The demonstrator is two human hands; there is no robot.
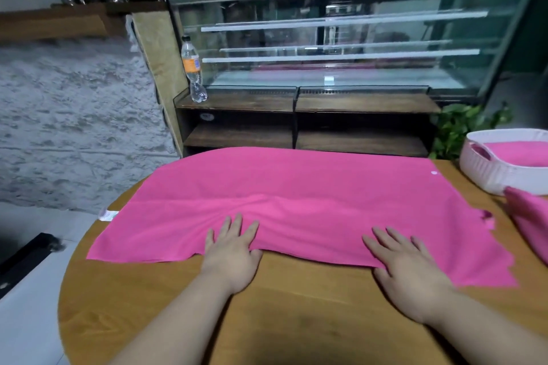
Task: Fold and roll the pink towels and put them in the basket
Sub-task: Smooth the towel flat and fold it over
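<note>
A large pink towel (pixel 296 187) lies spread flat across the round wooden table (pixel 296 305), folded once along its length. My left hand (pixel 234 249) presses flat on the towel's near edge, left of centre, fingers straight. My right hand (pixel 406 264) lies flat on the near edge further right, fingers spread. A white ribbed basket (pixel 486 169) stands at the table's far right with pink cloth (pixel 522 152) inside. Another pink towel (pixel 530 222) lies bunched at the right edge, just in front of the basket.
Behind the table stands a glass display case (pixel 341 38) on dark wooden shelves (pixel 296 121), with a plastic bottle (pixel 193 68) on its ledge. A green plant (pixel 456 127) sits behind the basket. A stone wall (pixel 74 127) is to the left.
</note>
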